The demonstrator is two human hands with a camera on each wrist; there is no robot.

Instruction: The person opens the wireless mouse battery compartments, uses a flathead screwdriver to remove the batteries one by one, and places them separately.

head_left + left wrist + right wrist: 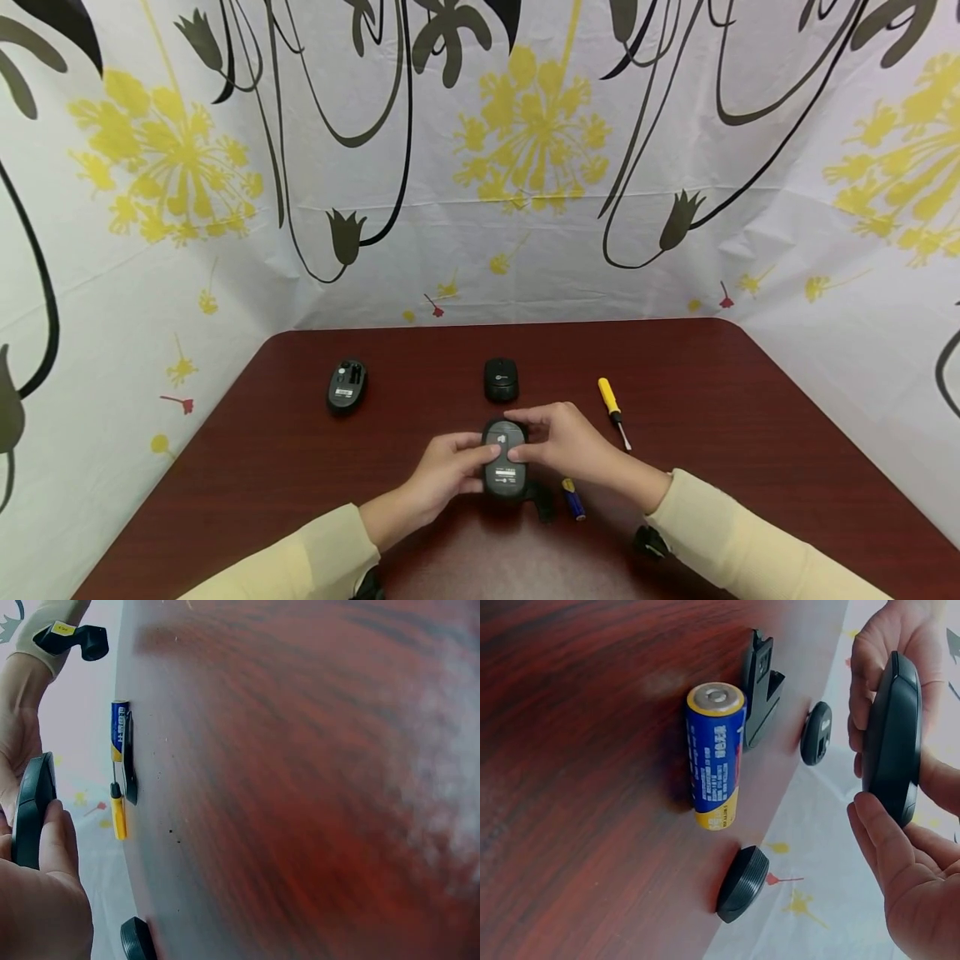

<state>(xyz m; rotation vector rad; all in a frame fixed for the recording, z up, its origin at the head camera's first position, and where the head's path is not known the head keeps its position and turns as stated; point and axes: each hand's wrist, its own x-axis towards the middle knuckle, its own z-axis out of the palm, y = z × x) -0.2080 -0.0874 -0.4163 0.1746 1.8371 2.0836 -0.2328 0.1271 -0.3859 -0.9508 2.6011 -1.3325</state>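
Observation:
Both hands hold a dark computer mouse (505, 468) above the table's middle, its grey labelled underside facing up. My left hand (444, 473) grips its left side, thumb on the underside. From the right, my right hand (573, 442) holds it with the thumb on the underside and fingers at the far end. The right wrist view shows the mouse (894, 742) edge-on between the hands. Just right of it on the table lie a black plastic cover (542, 502) and a blue-and-yellow battery (573, 500); the battery (716, 761) appears large in the right wrist view.
An overturned mouse (347, 387) lies at the far left, with an open slot in its underside. Another black mouse (501, 381) sits upright behind the hands. A yellow-handled screwdriver (611, 404) lies to the right. Patterned cloth (480, 275) hangs behind the brown table (420, 358).

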